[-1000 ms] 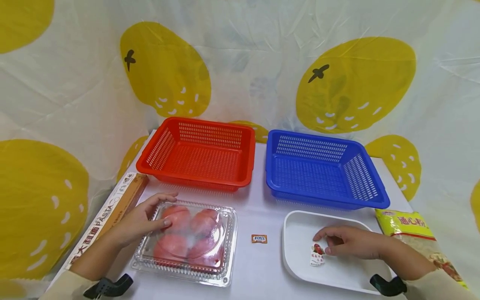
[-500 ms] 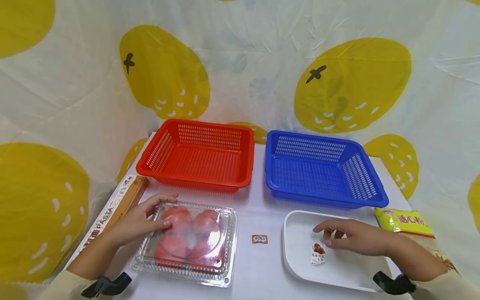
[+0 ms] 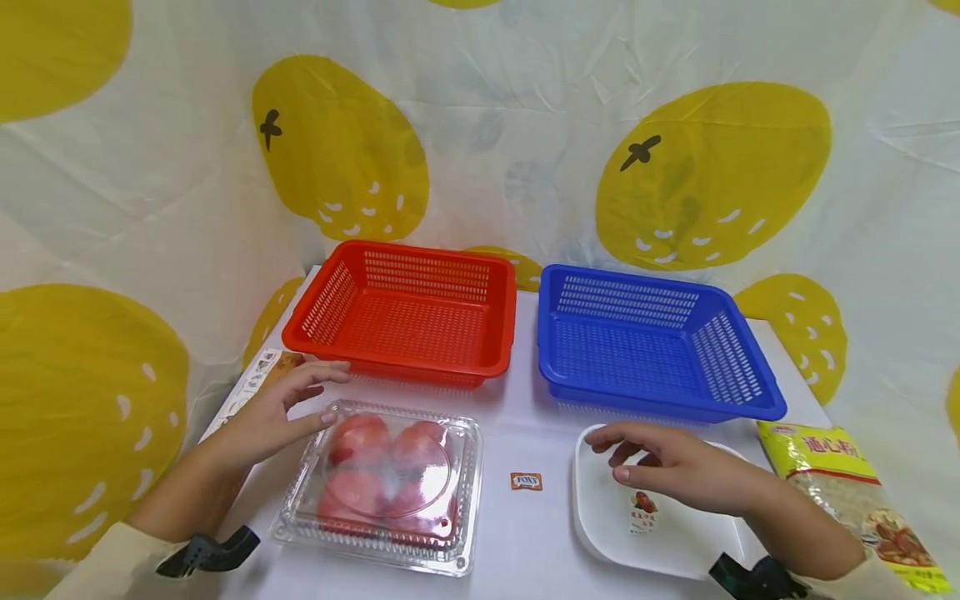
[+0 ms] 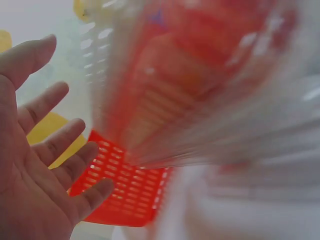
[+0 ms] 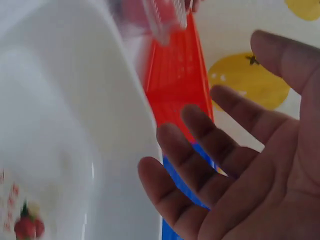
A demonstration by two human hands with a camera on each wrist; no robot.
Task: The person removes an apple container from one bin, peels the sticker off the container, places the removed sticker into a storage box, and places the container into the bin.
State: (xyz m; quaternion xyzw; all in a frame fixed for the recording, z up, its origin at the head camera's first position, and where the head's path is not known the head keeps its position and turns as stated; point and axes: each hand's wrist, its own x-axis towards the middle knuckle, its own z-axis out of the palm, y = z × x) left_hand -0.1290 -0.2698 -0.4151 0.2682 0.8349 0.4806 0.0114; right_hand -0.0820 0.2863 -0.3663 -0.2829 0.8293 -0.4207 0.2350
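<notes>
A clear plastic clamshell box with several red round fruits inside lies at the front left of the table. My left hand is over its upper left corner, fingers spread and holding nothing; the left wrist view shows the open palm beside the blurred box. Over the white tray at front right is my right hand, fingers loosely bent and nothing in them. A small label with a red fruit picture is inside that tray. Between box and tray lies a small orange FOX'S packet.
A red basket stands at the back left and a blue basket at the back right. The pasta box lies along the left edge, partly behind my left arm. A yellow-topped pasta bag is at the right edge.
My left hand has lifted and drawn back up and left from the clamshell box. My right hand has moved up and left over the white tray. The containers stay in place.
</notes>
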